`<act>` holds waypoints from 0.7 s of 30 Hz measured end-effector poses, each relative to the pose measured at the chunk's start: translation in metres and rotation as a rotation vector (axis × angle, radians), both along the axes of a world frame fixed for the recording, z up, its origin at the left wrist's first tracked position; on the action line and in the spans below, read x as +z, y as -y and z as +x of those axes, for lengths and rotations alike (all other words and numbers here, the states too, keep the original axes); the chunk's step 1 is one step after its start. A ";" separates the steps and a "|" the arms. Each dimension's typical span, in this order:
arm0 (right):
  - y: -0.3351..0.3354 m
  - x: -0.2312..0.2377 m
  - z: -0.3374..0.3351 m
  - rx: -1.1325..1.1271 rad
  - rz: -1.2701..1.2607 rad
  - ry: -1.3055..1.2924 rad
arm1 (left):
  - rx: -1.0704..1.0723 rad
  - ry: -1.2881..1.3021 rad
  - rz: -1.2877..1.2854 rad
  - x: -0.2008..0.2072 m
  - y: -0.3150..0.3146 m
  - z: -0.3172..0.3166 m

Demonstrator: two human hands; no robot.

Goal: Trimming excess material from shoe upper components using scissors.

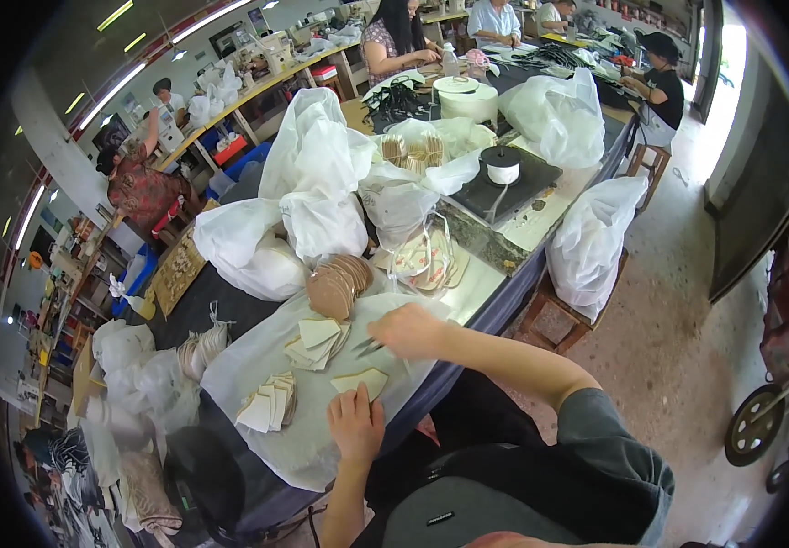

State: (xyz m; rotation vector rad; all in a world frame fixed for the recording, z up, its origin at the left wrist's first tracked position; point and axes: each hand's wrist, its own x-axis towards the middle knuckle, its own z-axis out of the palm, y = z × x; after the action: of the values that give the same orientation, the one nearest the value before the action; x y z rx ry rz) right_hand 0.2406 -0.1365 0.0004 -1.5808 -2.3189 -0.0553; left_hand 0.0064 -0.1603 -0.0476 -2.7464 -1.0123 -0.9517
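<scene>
My right hand (410,331) is closed round a small pair of scissors (370,347), its metal tips pointing left over the white plastic sheet. My left hand (356,426) lies with its fingers flat on the lower edge of a cream cut piece (363,379), pressing it on the sheet. To the left lies a fanned stack of cream pieces (268,403). Another cream stack (316,342) is just above the left hand's piece. Behind it leans a row of brown rounded pieces (338,286).
White plastic bags (317,164) crowd the table behind. A spool (501,166) sits on a dark board farther back. On a wooden stool (554,315) at the right stands a filled bag (595,242). Other people work at the far tables.
</scene>
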 end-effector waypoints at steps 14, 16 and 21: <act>0.066 0.039 -0.092 0.556 -0.552 -1.115 | 0.027 0.700 -0.791 0.047 0.045 -0.045; 0.068 0.024 -0.088 0.570 -0.456 -1.228 | -0.015 0.566 -0.452 0.058 0.041 -0.044; 0.075 0.030 -0.015 -0.059 -0.548 -1.388 | 0.041 0.385 -0.325 0.029 0.014 -0.058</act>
State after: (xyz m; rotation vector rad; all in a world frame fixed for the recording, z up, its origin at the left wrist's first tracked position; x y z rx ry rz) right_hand 0.2254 -0.2117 0.0308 -1.1700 -1.1690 1.2947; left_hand -0.0511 -0.1739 -0.0191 -2.8366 -1.3842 -1.4683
